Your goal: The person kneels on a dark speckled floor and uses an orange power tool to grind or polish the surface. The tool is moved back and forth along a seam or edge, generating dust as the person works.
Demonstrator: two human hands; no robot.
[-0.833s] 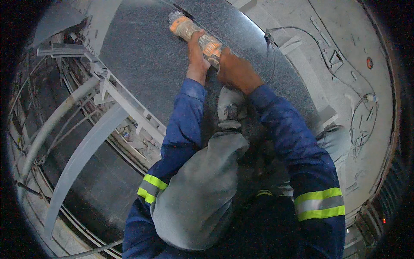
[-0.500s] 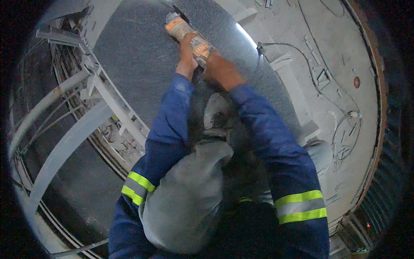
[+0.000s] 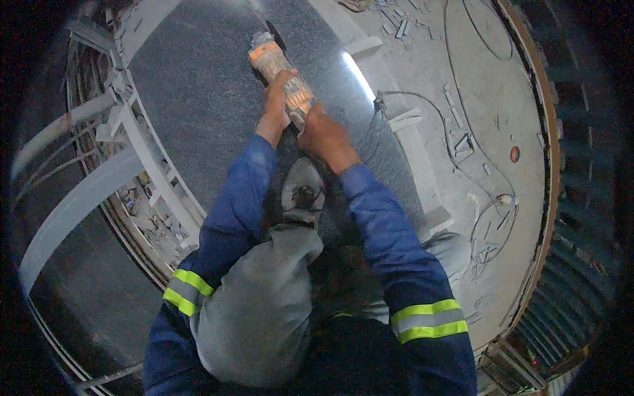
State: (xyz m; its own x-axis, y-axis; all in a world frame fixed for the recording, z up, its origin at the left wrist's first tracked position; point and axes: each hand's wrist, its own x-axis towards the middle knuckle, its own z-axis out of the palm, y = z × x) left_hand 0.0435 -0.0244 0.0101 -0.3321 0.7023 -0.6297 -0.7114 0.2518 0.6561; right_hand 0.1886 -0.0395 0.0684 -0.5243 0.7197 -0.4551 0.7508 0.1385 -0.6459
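A dusty orange-and-grey angle grinder (image 3: 288, 78) lies at a slant over a large dark speckled stone slab (image 3: 211, 86). Its dark disc (image 3: 276, 34) stands edge-on at the far end, close to the slab's surface. Pale dust streaks the stone just beyond the disc. My left hand (image 3: 277, 102) wraps round the middle of the grinder's body from the left side. Behind it, my right hand (image 3: 326, 137) is closed on the rear end. Both hands look bare. My shoe (image 3: 304, 185) rests on the slab right below the grinder.
Right of the slab, a cable (image 3: 429, 99) runs over a dusty floor (image 3: 502, 112) strewn with offcuts (image 3: 399, 28). Pale strips (image 3: 432, 221) lie along the slab's right edge. At left stand a metal frame (image 3: 148, 145) and a curved grey band (image 3: 79, 204). Corrugated sheeting (image 3: 561, 277) borders the far right.
The view has shifted, so the slab and floor sit lower and further left. Both hands keep their hold on the grinder. More of the disc and a dust streak beyond it now show.
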